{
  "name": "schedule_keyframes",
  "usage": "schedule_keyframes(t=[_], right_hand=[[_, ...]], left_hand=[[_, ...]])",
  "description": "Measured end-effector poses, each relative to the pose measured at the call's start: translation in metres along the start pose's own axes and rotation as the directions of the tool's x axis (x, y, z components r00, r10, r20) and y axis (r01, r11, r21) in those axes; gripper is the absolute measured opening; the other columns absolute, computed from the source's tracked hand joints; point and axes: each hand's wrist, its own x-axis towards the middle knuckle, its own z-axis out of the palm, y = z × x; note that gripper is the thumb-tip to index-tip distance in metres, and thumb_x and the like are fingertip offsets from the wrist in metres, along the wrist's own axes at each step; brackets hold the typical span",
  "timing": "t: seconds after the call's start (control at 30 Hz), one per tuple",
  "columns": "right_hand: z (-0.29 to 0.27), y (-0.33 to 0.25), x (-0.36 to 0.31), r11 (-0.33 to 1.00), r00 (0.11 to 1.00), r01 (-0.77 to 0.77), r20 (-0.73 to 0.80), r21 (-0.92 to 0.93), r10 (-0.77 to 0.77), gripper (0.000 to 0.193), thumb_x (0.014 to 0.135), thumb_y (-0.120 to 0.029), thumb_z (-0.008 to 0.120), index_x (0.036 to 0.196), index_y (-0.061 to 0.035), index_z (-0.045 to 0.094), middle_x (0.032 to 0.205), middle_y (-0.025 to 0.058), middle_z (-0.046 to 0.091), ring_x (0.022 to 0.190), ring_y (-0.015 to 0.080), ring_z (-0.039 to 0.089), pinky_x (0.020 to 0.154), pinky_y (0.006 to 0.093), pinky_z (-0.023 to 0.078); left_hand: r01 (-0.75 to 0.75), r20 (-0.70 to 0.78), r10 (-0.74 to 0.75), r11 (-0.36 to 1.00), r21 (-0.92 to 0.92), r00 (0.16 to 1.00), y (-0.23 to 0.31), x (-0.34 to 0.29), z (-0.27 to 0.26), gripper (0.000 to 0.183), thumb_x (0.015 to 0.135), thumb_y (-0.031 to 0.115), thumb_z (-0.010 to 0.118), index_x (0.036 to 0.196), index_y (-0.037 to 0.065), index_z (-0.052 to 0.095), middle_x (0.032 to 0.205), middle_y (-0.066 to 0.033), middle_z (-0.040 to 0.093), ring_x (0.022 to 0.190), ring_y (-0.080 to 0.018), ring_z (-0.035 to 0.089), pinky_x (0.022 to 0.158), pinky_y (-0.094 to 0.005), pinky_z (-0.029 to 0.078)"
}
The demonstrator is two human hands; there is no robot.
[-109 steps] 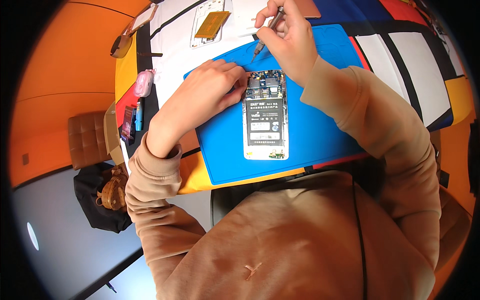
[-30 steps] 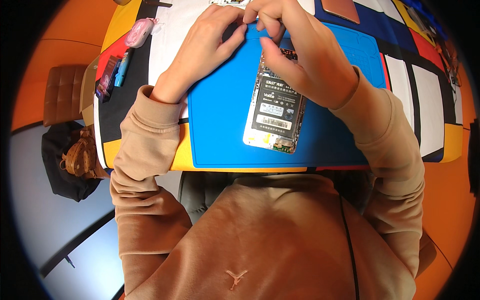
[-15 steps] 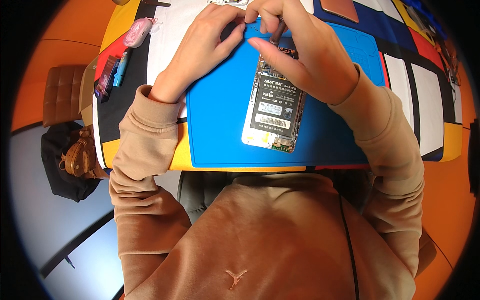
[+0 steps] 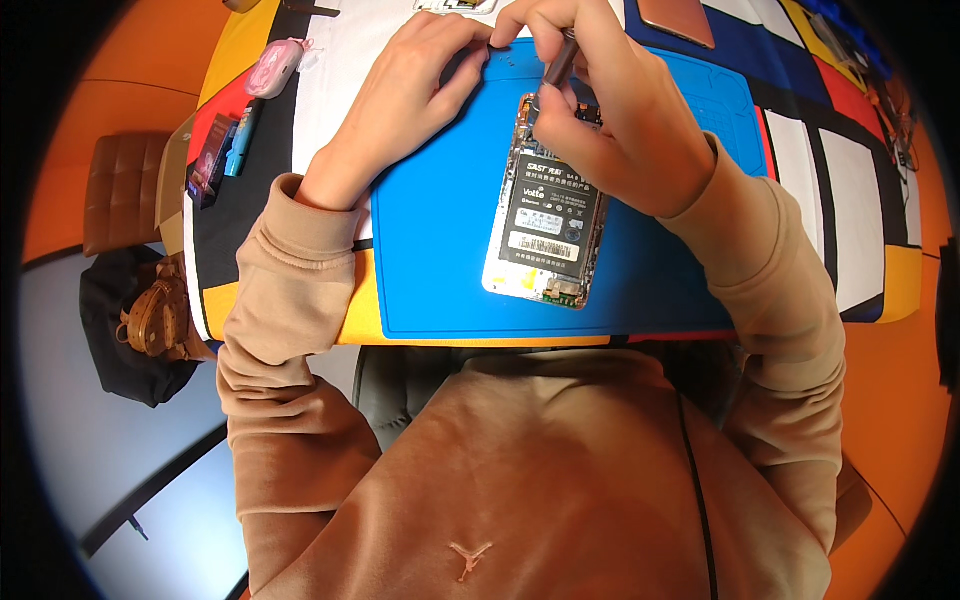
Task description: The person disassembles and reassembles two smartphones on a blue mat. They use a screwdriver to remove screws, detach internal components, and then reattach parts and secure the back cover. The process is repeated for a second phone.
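Note:
An opened phone [image 4: 545, 230] lies on the blue work mat [image 4: 440, 270], its black battery and circuit board bared. Over the far end of the phone, my right hand [image 4: 610, 120] grips a dark-handled screwdriver [image 4: 562, 62], held near upright; its tip is at the board, mostly hidden by my fingers. My left hand [image 4: 425, 75] rests at the mat's far left edge, empty as far as I see, thumb and forefinger apart. Several tiny screws [image 4: 507, 58] lie on the mat beside my left fingertips.
A pink case [image 4: 275, 68], a blue tube [image 4: 240, 140] and a small dark box [image 4: 212, 165] lie at the table's left. A rose-coloured flat device [image 4: 678, 20] sits at the far right of the mat. Part of a white object [image 4: 455, 5] shows at the top edge.
My right thumb has drawn in from the left to close on the screwdriver, whose handle now stands more in view. The left hand and the phone have barely moved.

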Motion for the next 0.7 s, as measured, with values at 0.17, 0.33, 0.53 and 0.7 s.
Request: schedule_keyframes(t=[0.17, 0.33, 0.53, 0.7], right_hand=[[-0.004, -0.002, -0.005, 0.994, 0.994, -0.098, 0.057, 0.058, 0.094, 0.032, 0.079, 0.008, 0.054, 0.106, -0.0038, 0.042, 0.083, 0.016, 0.053, 0.059, 0.0288, 0.058, 0.052, 0.0322, 0.043], [0.001, 0.006, -0.008, 0.918, 0.992, -0.121, 0.012, 0.377, 0.126, 0.033, 0.081, 0.012, 0.05, 0.106, -0.0066, 0.038, 0.099, 0.0088, 0.052, 0.062, 0.0068, 0.042, 0.055, 0.0222, 0.035], [0.008, 0.016, -0.008, 0.94, 0.964, -0.085, -0.21, 0.33, 0.161, 0.034, 0.083, 0.013, 0.051, 0.106, -0.0063, 0.036, 0.107, 0.0088, 0.05, 0.078, 0.0035, 0.044, 0.067, 0.019, 0.037], [0.012, 0.025, -0.004, 0.878, 0.949, -0.048, -0.254, 0.476, 0.189, 0.032, 0.087, 0.012, 0.052, 0.107, -0.006, 0.036, 0.106, 0.0096, 0.05, 0.088, 0.0068, 0.048, 0.075, 0.02, 0.041]], left_hand=[[-0.032, 0.006, 0.032, 0.999, 0.001, 0.999, 0.001, 0.001, -0.001, 0.02, 0.093, 0.01, 0.062, 0.113, 0.006, 0.064, 0.101, -0.01, 0.063, 0.094, -0.0254, 0.059, 0.077, -0.0332, 0.05], [-0.138, -0.035, 0.14, 0.99, 0.042, 0.99, 0.006, 0.006, -0.002, 0.016, 0.09, 0.008, 0.063, 0.106, 0.005, 0.067, 0.101, -0.0088, 0.066, 0.094, -0.0256, 0.059, 0.082, -0.0342, 0.048], [-0.268, -0.018, 0.268, 0.963, 0.012, 0.963, 0.017, 0.008, -0.011, 0.013, 0.085, 0.004, 0.066, 0.098, 0.001, 0.068, 0.098, -0.0093, 0.067, 0.094, -0.0263, 0.06, 0.085, -0.0338, 0.047], [-0.308, -0.045, 0.308, 0.951, 0.009, 0.95, 0.022, 0.008, -0.009, 0.011, 0.085, 0.008, 0.068, 0.093, 0.0, 0.068, 0.093, -0.0108, 0.066, 0.092, -0.0267, 0.059, 0.082, -0.0346, 0.048]])
